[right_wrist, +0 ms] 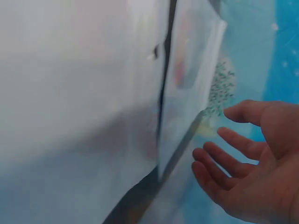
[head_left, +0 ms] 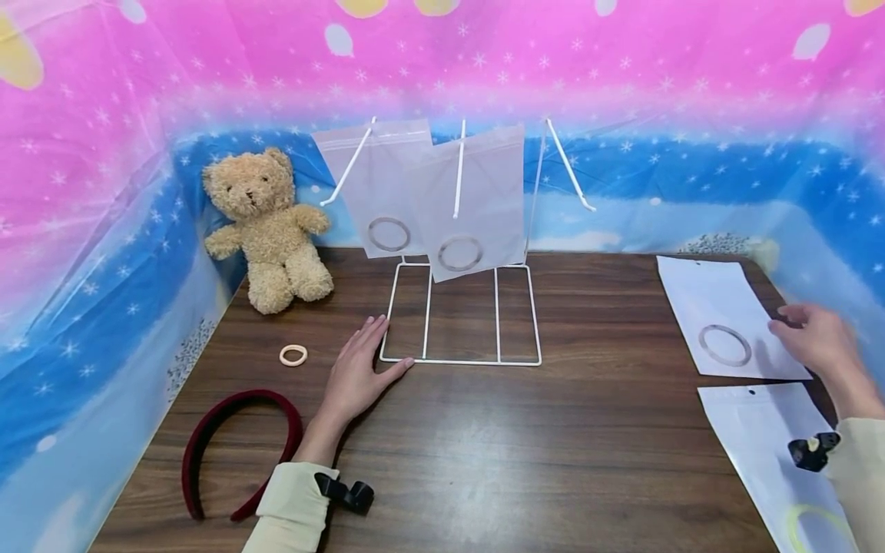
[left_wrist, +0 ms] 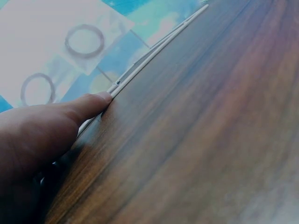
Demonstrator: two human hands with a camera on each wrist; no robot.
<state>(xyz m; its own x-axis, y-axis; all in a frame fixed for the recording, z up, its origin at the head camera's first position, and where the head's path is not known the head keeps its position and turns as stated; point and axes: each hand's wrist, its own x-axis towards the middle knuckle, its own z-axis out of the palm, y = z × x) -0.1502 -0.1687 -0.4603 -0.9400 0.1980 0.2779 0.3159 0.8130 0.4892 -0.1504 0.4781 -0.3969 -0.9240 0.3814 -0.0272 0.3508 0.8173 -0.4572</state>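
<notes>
A white wire display rack [head_left: 459,362] stands at the table's middle, with two zip bags hanging from its hooks: the left bag [head_left: 376,173] and the middle bag [head_left: 477,192], each with a greyish ring in it. My left hand [head_left: 356,376] rests at the rack's front left corner; in the left wrist view its thumb [left_wrist: 96,103] touches the base wire. Over at the right, my right hand [head_left: 823,338] hovers beside a white bag [head_left: 705,299] holding a similar ring [head_left: 724,346]. Its fingers are spread and loosely bent, holding nothing, in the right wrist view.
Nearer on the right lies another white bag [head_left: 760,430] with a yellowish ring [head_left: 816,522]. A teddy bear [head_left: 270,230] sits at the back left. Before it are a small cream ring [head_left: 293,355] and a dark red headband [head_left: 190,453]. The rack's right hook [head_left: 570,165] carries no bag.
</notes>
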